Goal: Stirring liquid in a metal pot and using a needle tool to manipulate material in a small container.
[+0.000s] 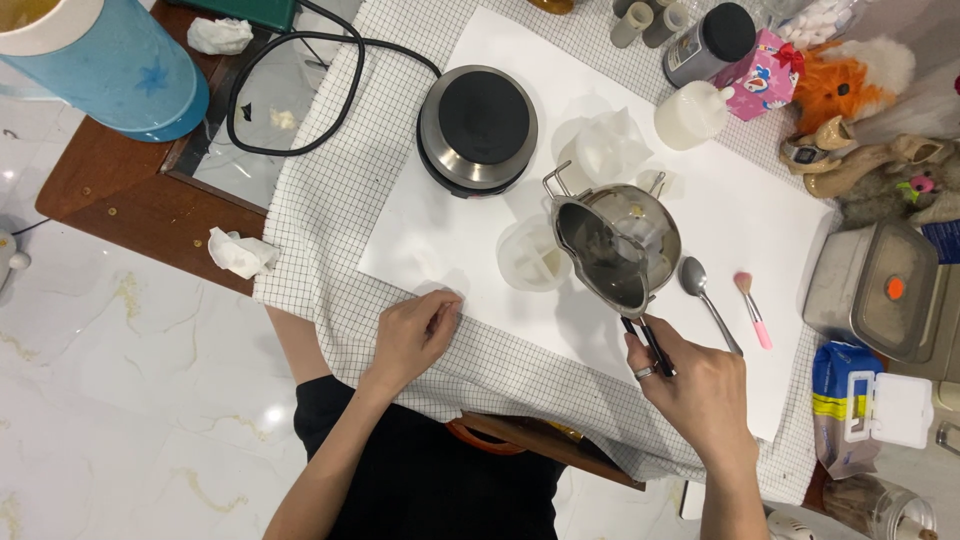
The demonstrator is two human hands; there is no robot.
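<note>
Right hand (pixel 700 390) wrapped tight around the dark handle (pixel 650 345) of a small steel melting pot (pixel 618 240), fingers (pixel 655 372) closed on it, a ring on 1 of them. Pot held up beyond the fingertips, tilted toward the left, spout hanging over or just beside a translucent white mould (pixel 533 255) on the white sheet (pixel 450 240); impossible to tell whether anything is flowing.

Left hand (pixel 415 335) resting loosely curled on the checked cloth (pixel 330 200) at the near edge of the sheet, holding nothing, well apart from the pot.

Best handled, judging by the tilt:
- Keep the wrist firm and tip slowly, so the stream stays thin and lands inside the mould.
- Hold the spout low and close over the opening.
- Keep the left fingers off the sheet near the mould, clear of any splash.

Just right of the right fingers: a spoon (pixel 700 290) and a pink brush (pixel 752 310). Farther beyond the fingertips: a round hot plate (pixel 478 125), a second translucent mould (pixel 605 145), a white bottle (pixel 690 112).
</note>
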